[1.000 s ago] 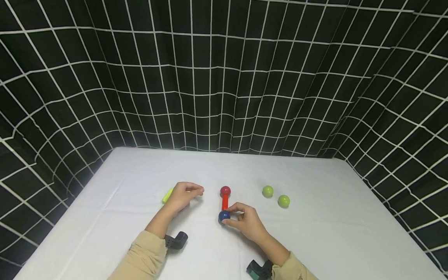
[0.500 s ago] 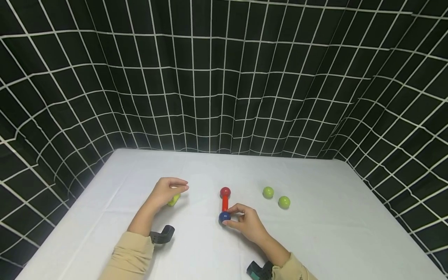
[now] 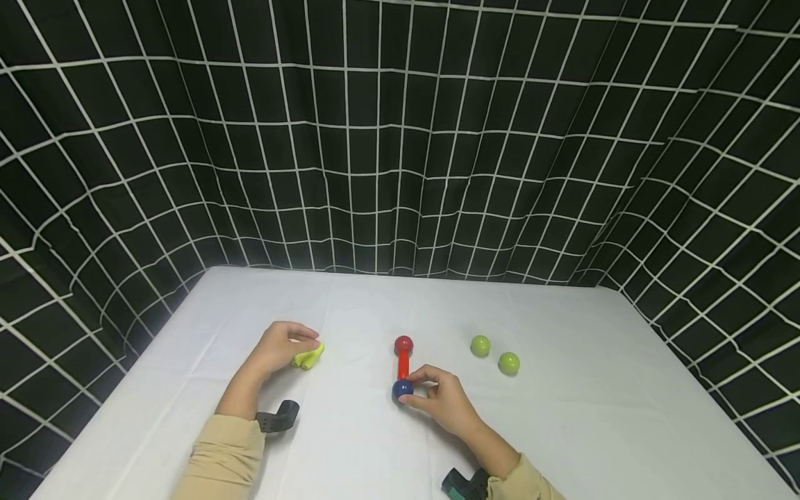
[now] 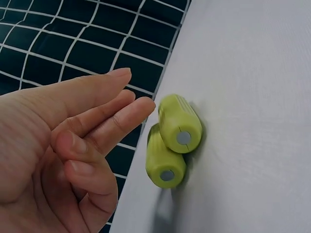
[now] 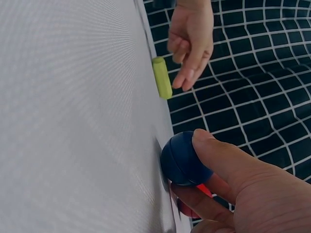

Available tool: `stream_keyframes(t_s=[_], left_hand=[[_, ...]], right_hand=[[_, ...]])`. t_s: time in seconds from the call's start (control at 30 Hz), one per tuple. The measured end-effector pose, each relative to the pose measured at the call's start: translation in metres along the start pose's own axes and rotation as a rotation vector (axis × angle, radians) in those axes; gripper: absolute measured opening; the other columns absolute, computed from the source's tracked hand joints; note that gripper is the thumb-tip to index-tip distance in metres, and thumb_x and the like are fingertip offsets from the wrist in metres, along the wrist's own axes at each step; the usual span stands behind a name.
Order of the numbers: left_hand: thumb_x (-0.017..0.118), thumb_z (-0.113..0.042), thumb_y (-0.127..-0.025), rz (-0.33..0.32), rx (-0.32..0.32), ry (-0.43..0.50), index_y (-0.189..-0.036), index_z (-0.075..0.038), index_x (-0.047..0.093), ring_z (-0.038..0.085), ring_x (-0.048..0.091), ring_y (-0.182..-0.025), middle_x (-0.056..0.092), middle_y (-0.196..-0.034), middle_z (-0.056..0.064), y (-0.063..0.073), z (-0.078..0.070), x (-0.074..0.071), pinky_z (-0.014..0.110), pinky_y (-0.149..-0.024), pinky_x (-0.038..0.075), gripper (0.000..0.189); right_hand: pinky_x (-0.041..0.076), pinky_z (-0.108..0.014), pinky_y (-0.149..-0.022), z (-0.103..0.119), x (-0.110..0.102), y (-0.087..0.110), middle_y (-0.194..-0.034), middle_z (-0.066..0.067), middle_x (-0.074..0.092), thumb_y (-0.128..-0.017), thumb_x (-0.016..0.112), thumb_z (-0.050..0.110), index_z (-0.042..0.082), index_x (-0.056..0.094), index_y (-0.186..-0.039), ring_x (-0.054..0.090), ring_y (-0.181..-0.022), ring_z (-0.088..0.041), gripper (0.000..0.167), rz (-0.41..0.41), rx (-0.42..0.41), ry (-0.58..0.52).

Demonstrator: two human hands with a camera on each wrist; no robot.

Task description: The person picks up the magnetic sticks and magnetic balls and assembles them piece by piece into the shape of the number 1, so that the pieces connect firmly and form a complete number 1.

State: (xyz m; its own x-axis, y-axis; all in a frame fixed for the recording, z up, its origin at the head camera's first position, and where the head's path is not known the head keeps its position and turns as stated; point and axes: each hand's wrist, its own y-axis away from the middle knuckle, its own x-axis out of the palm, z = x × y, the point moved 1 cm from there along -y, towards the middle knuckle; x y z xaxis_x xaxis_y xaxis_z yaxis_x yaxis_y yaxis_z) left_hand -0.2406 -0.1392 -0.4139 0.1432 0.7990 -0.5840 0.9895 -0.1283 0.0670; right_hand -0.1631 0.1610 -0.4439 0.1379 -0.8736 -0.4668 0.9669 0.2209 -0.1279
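Note:
My right hand [image 3: 446, 401] pinches a blue ball [image 3: 401, 392] between thumb and fingers. The ball sits at the near end of a red magnetic rod [image 3: 403, 364], and a red ball [image 3: 403, 344] caps its far end. On the left, my left hand [image 3: 273, 351] hovers by two yellow-green magnetic rods [image 3: 310, 358] lying side by side on the table. In the left wrist view its fingertips come close to the upper rod [image 4: 179, 119], with nothing held; the lower rod [image 4: 164, 160] also shows a silver disc on its end.
Two green balls [image 3: 480, 346] lie right of the red rod on the white tablecloth [image 3: 562, 417]. A black curtain with a white grid [image 3: 387, 139] hangs behind and at both sides. Each wrist wears a black camera mount [image 3: 280, 417].
My left hand has moved left from beside the red ball to the yellow-green rods, which now show more from under it. The right hand keeps its pinch on the blue ball.

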Motion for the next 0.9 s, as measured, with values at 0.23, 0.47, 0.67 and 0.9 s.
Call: stream_keyframes(t_s=[0.23, 0.47, 0.67, 0.9], left_hand=[[0.069, -0.025, -0.082, 0.006, -0.002, -0.026, -0.106, -0.006, 0.067, 0.027, 0.058, -0.099, 0.068, -0.101, 0.009, -0.0028, 0.0063, 0.0019, 0.038, -0.078, 0.048, 0.031], [0.071, -0.016, -0.079, -0.001, 0.058, -0.108, -0.106, -0.007, 0.067, 0.031, 0.056, -0.106, 0.069, -0.100, 0.007, -0.0043, 0.0068, 0.0063, 0.050, -0.090, 0.044, 0.030], [0.071, -0.014, -0.078, -0.033, 0.056, -0.186, -0.106, -0.008, 0.066, 0.025, 0.058, -0.097, 0.067, -0.101, 0.006, -0.0025, 0.0037, 0.0083, 0.047, -0.086, 0.046, 0.029], [0.070, -0.012, -0.078, -0.040, 0.063, -0.199, -0.106, -0.006, 0.066, 0.036, 0.053, -0.115, 0.066, -0.107, 0.011, -0.0010, 0.0029, 0.0091, 0.052, -0.095, 0.042, 0.029]], right_hand=[[0.025, -0.013, -0.040, 0.0004, -0.0001, 0.0004, -0.097, -0.010, 0.067, -0.074, 0.078, 0.018, 0.006, 0.064, -0.096, 0.028, -0.042, 0.002, 0.029, 0.008, -0.003, 0.018], [0.024, -0.013, -0.040, 0.0008, -0.0002, 0.0002, -0.097, -0.009, 0.067, -0.074, 0.078, 0.019, 0.007, 0.065, -0.096, 0.028, -0.042, 0.000, 0.028, 0.017, 0.039, 0.011], [0.025, -0.013, -0.041, 0.0000, -0.0002, -0.0001, -0.098, -0.009, 0.067, -0.074, 0.078, 0.018, 0.007, 0.065, -0.096, 0.028, -0.042, 0.001, 0.028, 0.014, 0.040, 0.001], [0.025, -0.013, -0.041, 0.0010, -0.0008, -0.0003, -0.098, -0.009, 0.067, -0.074, 0.077, 0.017, 0.007, 0.065, -0.096, 0.028, -0.042, 0.001, 0.027, 0.014, 0.036, -0.002]])
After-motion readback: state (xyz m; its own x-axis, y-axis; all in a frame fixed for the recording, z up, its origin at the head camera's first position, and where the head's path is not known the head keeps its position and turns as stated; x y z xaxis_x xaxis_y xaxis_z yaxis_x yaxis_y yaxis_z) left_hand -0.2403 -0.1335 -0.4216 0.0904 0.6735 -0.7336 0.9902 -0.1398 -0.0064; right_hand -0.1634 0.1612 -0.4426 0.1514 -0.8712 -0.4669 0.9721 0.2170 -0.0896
